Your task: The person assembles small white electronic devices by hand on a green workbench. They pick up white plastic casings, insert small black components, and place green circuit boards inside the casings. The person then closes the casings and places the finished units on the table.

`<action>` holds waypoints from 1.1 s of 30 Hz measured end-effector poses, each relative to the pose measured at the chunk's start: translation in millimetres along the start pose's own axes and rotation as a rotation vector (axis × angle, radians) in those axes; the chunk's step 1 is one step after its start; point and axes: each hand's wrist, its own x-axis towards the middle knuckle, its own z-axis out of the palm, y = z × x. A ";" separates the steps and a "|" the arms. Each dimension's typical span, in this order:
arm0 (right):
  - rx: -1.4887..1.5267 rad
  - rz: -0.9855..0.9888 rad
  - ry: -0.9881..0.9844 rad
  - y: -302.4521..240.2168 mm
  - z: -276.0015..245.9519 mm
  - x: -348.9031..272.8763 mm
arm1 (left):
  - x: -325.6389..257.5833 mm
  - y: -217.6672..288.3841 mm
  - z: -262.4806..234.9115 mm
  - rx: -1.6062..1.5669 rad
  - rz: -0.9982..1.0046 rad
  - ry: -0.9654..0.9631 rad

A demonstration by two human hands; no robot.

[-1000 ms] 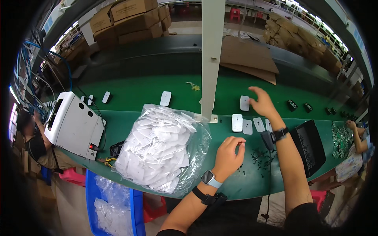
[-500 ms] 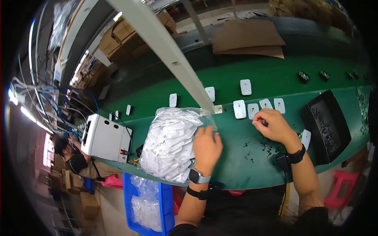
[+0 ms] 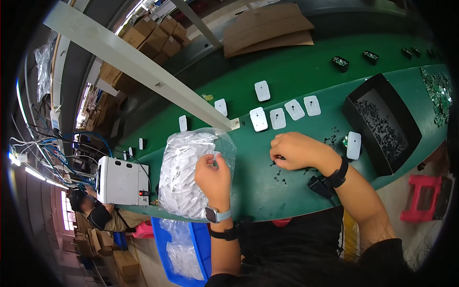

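My left hand [image 3: 212, 178] is over the clear plastic bag [image 3: 229, 155] of white plastic pieces [image 3: 184, 174]. Its thumb and fingers pinch a white plastic piece [image 3: 216, 154]. My right hand [image 3: 301, 150] is low over the green table, fingertips pressed together among loose small black parts with thin stems [image 3: 278, 176]; what they hold, if anything, is hidden. Beyond it lie a white plastic case [image 3: 258, 119] and several translucent white covers [image 3: 294, 110] in a row, small black parts on them. Another white case [image 3: 354, 145], with a green circuit board edge beside it, is near my right wrist.
A black box [image 3: 413, 131] of small black parts stands right, with green circuit boards [image 3: 436, 91] beyond. White cases [image 3: 262, 91] and black cases [image 3: 340, 63] line the far green strip. A metal post [image 3: 158, 83], a white machine [image 3: 123, 182] and a blue crate [image 3: 203, 246] are leftward.
The view has shifted, so the table things appear displaced. My right hand has come back from the white covers to the loose black parts. My left hand has closed on a white piece.
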 end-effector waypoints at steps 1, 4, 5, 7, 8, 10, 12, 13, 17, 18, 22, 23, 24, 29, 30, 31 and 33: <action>-0.005 -0.005 -0.019 -0.4 1.6 -0.6 | -3.9 1.6 -3.9 -0.079 0.003 0.016; 0.002 -0.005 -0.017 -0.7 2.8 -1.6 | -10.8 -4.4 -0.3 -0.484 -0.022 0.010; 0.009 -0.008 -0.043 -0.5 0.7 -1.7 | -8.7 -5.5 2.2 -0.613 -0.034 -0.034; 0.028 -0.031 -0.112 -9.3 -4.8 2.4 | -2.5 -6.2 -2.6 -0.863 -0.072 -0.102; 0.035 -0.041 -0.145 -11.9 -4.3 2.3 | 2.6 0.2 4.4 -0.938 -0.059 -0.083; 0.049 -0.058 -0.204 -17.8 -0.8 1.6 | 10.7 20.6 7.7 -1.031 -0.191 -0.143; 0.022 -0.067 -0.223 -16.3 6.3 1.8 | 18.9 19.8 18.3 -1.049 -0.267 -0.222; 0.011 -0.076 -0.229 -15.5 9.4 2.9 | 21.4 18.0 23.7 -1.106 -0.320 -0.248; -0.061 -0.090 -0.275 -19.8 15.7 6.8 | 23.4 22.5 42.2 -1.320 -0.520 -0.366; -0.086 -0.085 -0.276 -19.7 16.4 6.7 | 25.4 23.3 46.0 -1.361 -0.563 -0.408; -0.028 -0.045 -0.223 -18.3 12.1 4.9 | 24.9 23.2 58.5 -1.351 -0.624 -0.568; 0.100 -0.015 -0.163 -20.1 6.0 4.3 | 24.1 24.2 58.9 -1.325 -0.629 -0.608; 0.229 0.016 -0.103 -21.5 0.3 4.5 | 22.9 27.1 59.0 -1.282 -0.638 -0.599; 0.275 0.112 0.260 -18.6 -20.8 11.7 | 9.2 31.1 63.0 -1.195 -0.512 -0.569; 0.250 0.116 0.304 -19.0 -19.4 12.6 | 8.0 33.9 61.2 -1.177 -0.478 -0.572; 0.227 0.115 0.347 -19.2 -17.7 13.8 | 6.9 35.6 60.0 -1.199 -0.473 -0.582; 0.179 0.073 0.379 -17.3 -12.8 15.1 | 4.7 38.6 58.4 -1.243 -0.464 -0.602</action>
